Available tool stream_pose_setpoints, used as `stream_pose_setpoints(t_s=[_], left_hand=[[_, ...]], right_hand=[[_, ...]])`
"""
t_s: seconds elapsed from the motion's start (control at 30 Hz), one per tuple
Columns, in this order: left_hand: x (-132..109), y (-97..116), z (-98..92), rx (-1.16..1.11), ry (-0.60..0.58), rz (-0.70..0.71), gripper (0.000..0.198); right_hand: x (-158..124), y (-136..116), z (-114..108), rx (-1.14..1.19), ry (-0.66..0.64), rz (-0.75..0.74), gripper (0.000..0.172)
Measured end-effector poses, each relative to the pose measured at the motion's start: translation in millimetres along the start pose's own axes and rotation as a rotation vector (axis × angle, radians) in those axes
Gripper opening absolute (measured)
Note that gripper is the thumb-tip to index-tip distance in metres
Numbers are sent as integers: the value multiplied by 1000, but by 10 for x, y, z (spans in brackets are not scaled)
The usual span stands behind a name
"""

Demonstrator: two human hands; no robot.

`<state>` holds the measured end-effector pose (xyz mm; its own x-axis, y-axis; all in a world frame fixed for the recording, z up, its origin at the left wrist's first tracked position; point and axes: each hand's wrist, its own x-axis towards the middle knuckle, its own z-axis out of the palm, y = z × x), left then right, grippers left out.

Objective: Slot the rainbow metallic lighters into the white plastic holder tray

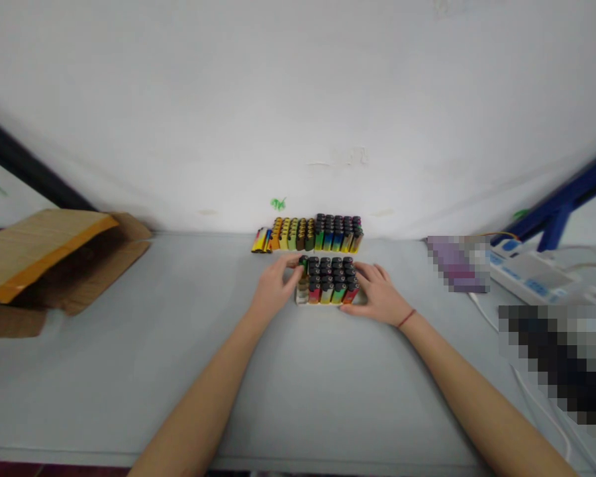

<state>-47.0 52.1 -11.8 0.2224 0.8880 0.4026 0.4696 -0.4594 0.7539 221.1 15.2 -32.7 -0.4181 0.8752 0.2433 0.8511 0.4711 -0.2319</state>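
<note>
A white tray [302, 303] stands on the table, holding upright lighters [326, 291] with black tops in several columns. Its leftmost column shows mostly bare slots, with one green lighter [304, 262] at the back. My left hand [277, 281] pinches that green lighter between thumb and fingers. Around the tray's right side curls my right hand [380, 295], thumb at the front corner and fingers along the far right edge. Behind, against the wall, are a set of yellow-topped lighters [292, 235], a set of black-topped lighters [338, 233] and a few loose lighters [261, 240].
An open cardboard box [54, 245] lies on its side at the left. Toward the right are a blurred purple item [451, 265], white power strips [531, 278] with cables, and a blurred dark object [566, 364]. The white wall [298, 119] bounds the table's back.
</note>
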Motion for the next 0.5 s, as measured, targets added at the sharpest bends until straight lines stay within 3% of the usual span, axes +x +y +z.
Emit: stream_pose_setpoints(t_s=[0.07,0.13,0.2,0.27,0.37,0.5], left_hand=[[22,-8,-42,50,17,36,26],[88,-67,-114,114,124,26,28],[200,-187,-207,191,280,-54,32],[344,-339,-301,283,339,-162,33],[555,-533,-404,428,256,-281,32],[727,-627,-449,586,90,-352,28]], right_hand=[[-3,4,5,4,4,-2,85],[-5,8,14,6,9,-4,85],[-7,10,27,5,15,0,85],[-8,12,41,3,23,3,85],[-6,11,50,3,31,1,84],[-1,0,39,6,16,9,85]])
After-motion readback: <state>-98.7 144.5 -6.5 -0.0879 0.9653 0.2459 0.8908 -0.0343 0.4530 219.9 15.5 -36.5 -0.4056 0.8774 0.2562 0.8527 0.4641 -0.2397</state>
